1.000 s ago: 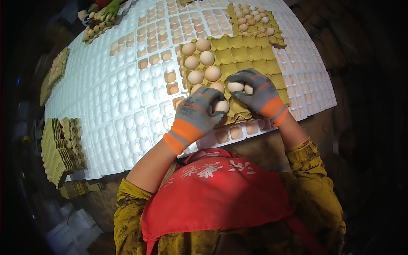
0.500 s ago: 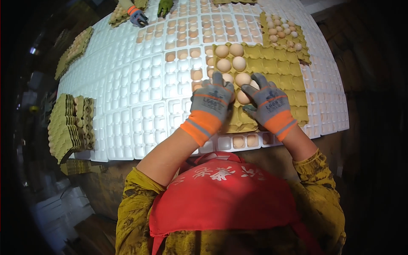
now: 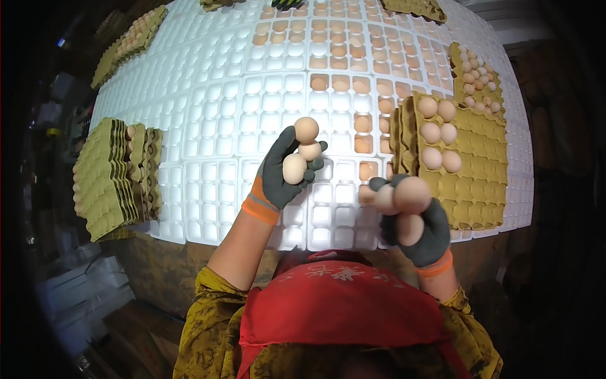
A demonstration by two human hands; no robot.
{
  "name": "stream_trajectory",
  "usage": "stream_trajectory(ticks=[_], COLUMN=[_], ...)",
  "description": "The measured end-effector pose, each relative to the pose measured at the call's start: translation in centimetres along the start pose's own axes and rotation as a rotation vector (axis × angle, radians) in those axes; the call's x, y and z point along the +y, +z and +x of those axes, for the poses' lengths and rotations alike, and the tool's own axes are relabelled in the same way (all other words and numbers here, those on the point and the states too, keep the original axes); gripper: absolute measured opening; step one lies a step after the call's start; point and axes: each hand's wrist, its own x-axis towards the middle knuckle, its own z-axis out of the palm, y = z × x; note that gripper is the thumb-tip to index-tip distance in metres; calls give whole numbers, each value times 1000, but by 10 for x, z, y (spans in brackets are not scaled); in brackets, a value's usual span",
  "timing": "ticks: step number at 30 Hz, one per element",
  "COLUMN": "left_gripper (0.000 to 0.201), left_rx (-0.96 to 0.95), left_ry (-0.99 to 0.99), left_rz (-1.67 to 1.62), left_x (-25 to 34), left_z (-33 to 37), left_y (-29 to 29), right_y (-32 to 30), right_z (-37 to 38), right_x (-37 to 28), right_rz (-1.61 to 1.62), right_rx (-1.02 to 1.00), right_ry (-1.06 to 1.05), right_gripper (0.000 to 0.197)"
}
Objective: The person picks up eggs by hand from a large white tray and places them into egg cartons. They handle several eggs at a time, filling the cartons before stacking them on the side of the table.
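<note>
My left hand (image 3: 278,170), in a grey glove with an orange cuff, is turned palm up, its fingers curled round three eggs (image 3: 294,168). It hovers above the white plastic egg trays (image 3: 211,177), over unfilled cups. Nearer the table's front edge, my right hand (image 3: 435,230) also faces upward and cradles three eggs (image 3: 412,194), slightly blurred by motion. Beside it, on the right, lies a yellowish pulp egg tray (image 3: 473,164) atop other trays, with several eggs (image 3: 430,133) along its left side. Single eggs (image 3: 368,170) sit in white cups between my hands.
Stacked pulp trays (image 3: 104,183) stand at the left table edge. A pulp tray of eggs (image 3: 136,38) lies far left, another (image 3: 480,76) far right. Many white cups toward the back hold eggs. At the top edge shows part of another person's dark green glove (image 3: 288,4).
Both hands have come off the pulp tray and turned palm up, now holding eggs. The left has moved away leftward over the white trays. The view has shifted left.
</note>
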Motion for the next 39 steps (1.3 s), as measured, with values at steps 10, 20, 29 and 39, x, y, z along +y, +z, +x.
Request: stream_trajectory(ticks=[10, 20, 29, 39], left_gripper=[43, 56, 30, 30], left_rx=[387, 244, 348, 443], left_ry=[260, 481, 1273, 1200], left_rz=[702, 1978, 1776, 2104], left_x=[82, 113, 121, 98], left_z=[64, 130, 148, 126], left_y=[-61, -83, -144, -133], right_y=[31, -34, -55, -16], right_z=[200, 259, 266, 223], right_x=[137, 190, 213, 196], right_rz=[-838, -445, -997, -1414], right_rx=[495, 482, 727, 457], right_ry=[87, 251, -271, 9], right_gripper=[53, 35, 30, 32])
